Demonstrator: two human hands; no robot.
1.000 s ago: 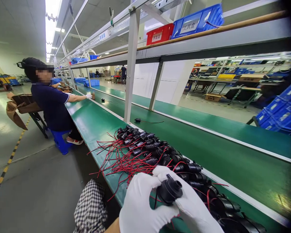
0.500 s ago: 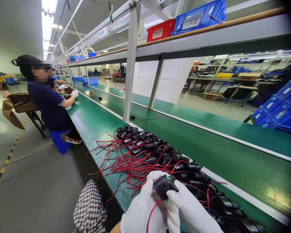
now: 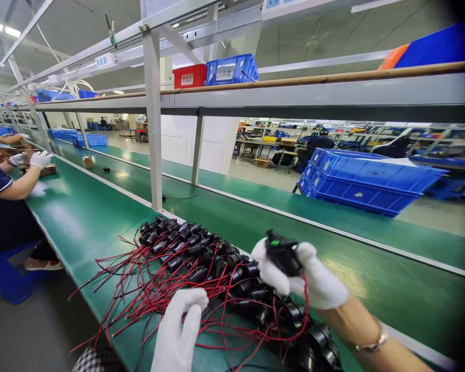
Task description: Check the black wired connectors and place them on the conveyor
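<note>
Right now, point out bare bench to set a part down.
Bare green bench lies left of the wire pile, toward the co-worker. The belt beyond the right hand is bare too. Crowded beneath both hands.

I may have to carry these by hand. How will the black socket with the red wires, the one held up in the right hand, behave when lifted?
The black socket looks like rigid moulded plastic, probably light, since the right hand pinches it easily. Its red wires droop in a loop, so they are likely floppy and may snag on the pile of sockets.
</note>
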